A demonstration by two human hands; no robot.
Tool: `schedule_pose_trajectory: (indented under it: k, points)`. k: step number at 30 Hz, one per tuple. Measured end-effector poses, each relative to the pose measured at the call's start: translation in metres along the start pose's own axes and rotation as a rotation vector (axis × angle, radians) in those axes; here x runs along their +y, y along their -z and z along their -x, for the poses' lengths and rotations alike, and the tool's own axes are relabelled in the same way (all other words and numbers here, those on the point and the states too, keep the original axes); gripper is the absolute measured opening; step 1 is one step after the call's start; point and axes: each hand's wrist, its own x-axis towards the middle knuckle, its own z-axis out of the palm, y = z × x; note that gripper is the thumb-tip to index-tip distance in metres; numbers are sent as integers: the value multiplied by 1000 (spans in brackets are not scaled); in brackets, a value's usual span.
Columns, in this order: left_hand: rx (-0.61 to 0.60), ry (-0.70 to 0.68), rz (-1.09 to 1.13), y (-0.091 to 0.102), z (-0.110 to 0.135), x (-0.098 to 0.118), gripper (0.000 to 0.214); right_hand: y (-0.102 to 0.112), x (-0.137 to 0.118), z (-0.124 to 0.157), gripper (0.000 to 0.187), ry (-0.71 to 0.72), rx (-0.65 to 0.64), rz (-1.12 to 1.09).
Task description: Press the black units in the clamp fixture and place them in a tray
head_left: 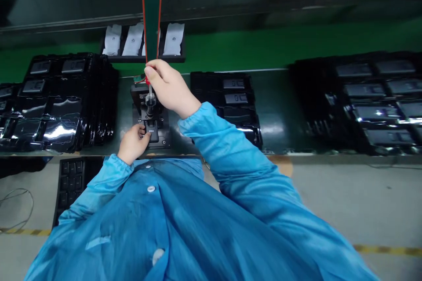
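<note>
My right hand (169, 88) is closed round the top of a hanging screwdriver (150, 99) that dangles from red cords (144, 17). Its tip points down at a small black part (152, 131) seated in a black fixture (154, 136) on the bench. My left hand (132, 142) rests against the left side of that part, its fingers curled on it. Both arms wear blue sleeves.
Stacks of black plastic trays with dark parts lie at the left (56, 101), behind the fixture (231, 101) and at the right (369, 101). A tray of white pouches (138, 41) sits on the green belt (263, 44). A black grid tray (70, 182) stands below the bench edge.
</note>
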Motion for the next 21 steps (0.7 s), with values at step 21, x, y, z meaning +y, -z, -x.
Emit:
schedule_pose_trajectory:
  k: [21]
  points:
    - [-143, 98, 710, 3, 32, 6, 53, -38, 17, 195, 37, -727, 31, -596]
